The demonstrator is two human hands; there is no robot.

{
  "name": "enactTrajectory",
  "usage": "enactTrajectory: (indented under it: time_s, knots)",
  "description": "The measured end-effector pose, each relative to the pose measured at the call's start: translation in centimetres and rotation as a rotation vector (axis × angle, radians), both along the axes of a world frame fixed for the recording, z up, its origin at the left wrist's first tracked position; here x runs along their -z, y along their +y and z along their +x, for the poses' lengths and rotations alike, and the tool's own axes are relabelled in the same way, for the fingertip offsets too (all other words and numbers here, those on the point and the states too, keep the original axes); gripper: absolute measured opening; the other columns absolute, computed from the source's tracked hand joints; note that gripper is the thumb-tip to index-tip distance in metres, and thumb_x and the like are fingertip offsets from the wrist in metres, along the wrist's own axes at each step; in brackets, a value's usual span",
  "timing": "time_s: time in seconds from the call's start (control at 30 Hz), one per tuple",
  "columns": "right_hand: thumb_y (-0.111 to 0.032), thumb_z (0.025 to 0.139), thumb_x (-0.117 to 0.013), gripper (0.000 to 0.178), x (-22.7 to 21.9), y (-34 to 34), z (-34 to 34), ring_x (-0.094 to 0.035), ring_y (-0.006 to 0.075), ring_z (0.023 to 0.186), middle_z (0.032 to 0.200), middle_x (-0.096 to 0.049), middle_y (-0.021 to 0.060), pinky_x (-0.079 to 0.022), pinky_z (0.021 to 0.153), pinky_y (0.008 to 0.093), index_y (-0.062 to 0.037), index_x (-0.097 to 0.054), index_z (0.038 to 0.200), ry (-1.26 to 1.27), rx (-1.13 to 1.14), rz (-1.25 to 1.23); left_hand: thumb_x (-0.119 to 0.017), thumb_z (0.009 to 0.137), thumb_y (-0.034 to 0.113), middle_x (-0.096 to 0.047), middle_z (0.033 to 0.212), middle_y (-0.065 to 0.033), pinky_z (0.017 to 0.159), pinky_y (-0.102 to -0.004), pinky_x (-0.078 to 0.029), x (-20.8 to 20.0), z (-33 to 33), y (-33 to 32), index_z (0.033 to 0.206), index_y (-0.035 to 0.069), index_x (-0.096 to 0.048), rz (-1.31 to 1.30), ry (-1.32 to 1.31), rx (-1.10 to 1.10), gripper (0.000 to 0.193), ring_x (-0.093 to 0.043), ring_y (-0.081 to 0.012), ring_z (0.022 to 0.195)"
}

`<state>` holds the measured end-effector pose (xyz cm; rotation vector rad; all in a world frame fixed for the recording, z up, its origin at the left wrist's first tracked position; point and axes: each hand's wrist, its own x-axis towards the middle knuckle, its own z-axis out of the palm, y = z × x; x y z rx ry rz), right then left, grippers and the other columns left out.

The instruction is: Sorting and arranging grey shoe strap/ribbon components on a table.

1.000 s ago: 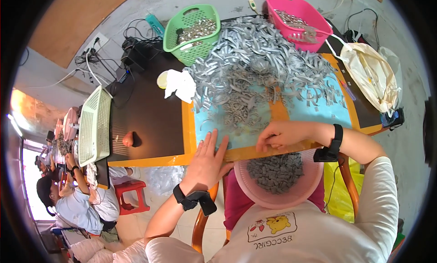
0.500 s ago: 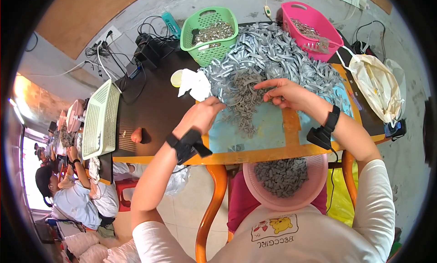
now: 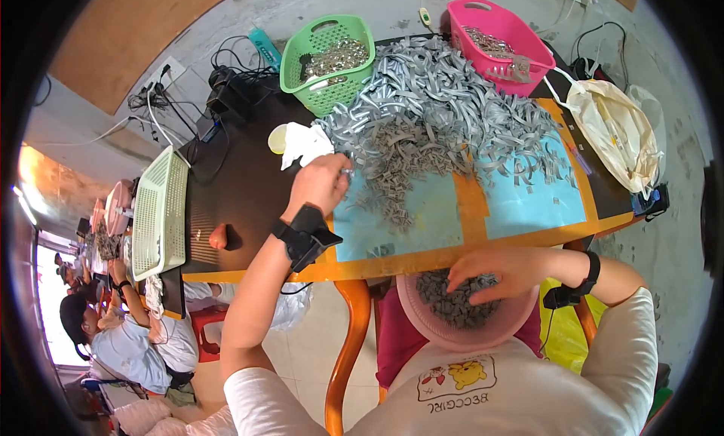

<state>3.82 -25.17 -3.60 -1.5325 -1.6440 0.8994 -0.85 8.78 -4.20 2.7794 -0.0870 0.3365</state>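
Observation:
A large heap of grey strips (image 3: 445, 112) covers the far half of the table (image 3: 249, 202). My left hand (image 3: 320, 181) rests at the heap's left edge with its fingers closed around a few grey pieces. Low in front of me a pink bowl (image 3: 483, 334) sits on my lap, filled with small grey pieces. My right hand (image 3: 494, 274) lies palm down on those pieces, fingers spread. Both wrists wear black bands.
A green basket (image 3: 328, 55) and a pink basket (image 3: 498, 32) of metal parts stand at the back. A white basket (image 3: 158, 213) sits at the left edge, a cream bag (image 3: 615, 130) at the right. Cables lie at the back left. Other people sit far left.
My right hand came back from the heap on the table down into the pink bowl. My left hand stayed at the heap's left edge.

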Motion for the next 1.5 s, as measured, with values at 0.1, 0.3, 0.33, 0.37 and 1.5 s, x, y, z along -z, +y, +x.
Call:
enactTrajectory:
  time_s: [0.1,0.3,0.33,0.37,1.5]
  knots:
    - [-0.021,0.089,-0.058,0.029,-0.9,1.1,1.4,-0.062,0.0209,0.084,0.096,-0.065,0.0079,-0.049,0.079,0.0309,-0.0062,-0.059,0.114,0.192,0.080,-0.200,-0.063,0.073,0.002,-0.062,0.082,-0.0131,0.068,-0.0384,-0.048,-0.8,-0.5,0.8,0.091,0.008,-0.063,-0.122,-0.194,-0.061,0.019,-0.059,-0.0325,0.072]
    - [-0.018,0.087,-0.059,0.022,-0.5,-0.8,4.0,-0.063,0.0193,0.077,0.091,-0.066,0.0096,-0.049,0.067,0.0317,-0.0058,-0.063,0.105,0.016,0.354,-0.194,-0.062,0.078,0.000,-0.061,0.082,-0.0100,0.056,-0.0286,-0.048,-4.1,-2.9,-6.4,0.096,0.003,-0.064,-0.380,-0.049,0.109,0.018,-0.059,-0.0189,0.064]
    - [-0.018,0.087,-0.059,0.022,-0.3,-1.2,4.3,-0.063,0.0193,0.077,0.091,-0.066,0.0096,-0.049,0.067,0.0317,-0.0058,-0.063,0.105,0.014,0.376,-0.196,-0.062,0.078,0.000,-0.062,0.086,-0.0101,0.059,-0.0303,-0.049,-4.2,-3.5,-8.3,0.095,0.004,-0.063,-0.422,0.036,0.172,0.019,-0.061,-0.0213,0.068]
    - [-0.018,0.087,-0.059,0.022,0.2,-1.7,4.4,-0.062,0.0200,0.078,0.090,-0.065,0.0100,-0.048,0.068,0.0315,-0.0057,-0.063,0.105,0.031,0.405,-0.180,-0.062,0.079,0.001,-0.062,0.094,-0.0093,0.066,-0.0286,-0.049,-3.1,-4.0,-9.2,0.107,0.007,-0.062,-0.394,0.043,0.293,0.028,-0.060,-0.0191,0.073]
    - [-0.053,0.088,-0.049,0.063,1.5,9.1,12.4,-0.043,0.0469,0.117,0.136,-0.029,0.0344,-0.041,0.092,0.0477,-0.0107,-0.039,0.134,-0.497,0.666,-0.020,-0.066,0.080,0.037,-0.051,0.122,-0.0241,0.087,-0.0411,-0.047,-0.1,7.6,-7.8,0.130,-0.004,-0.040,0.104,0.022,-0.121,0.070,-0.057,-0.0395,0.101]
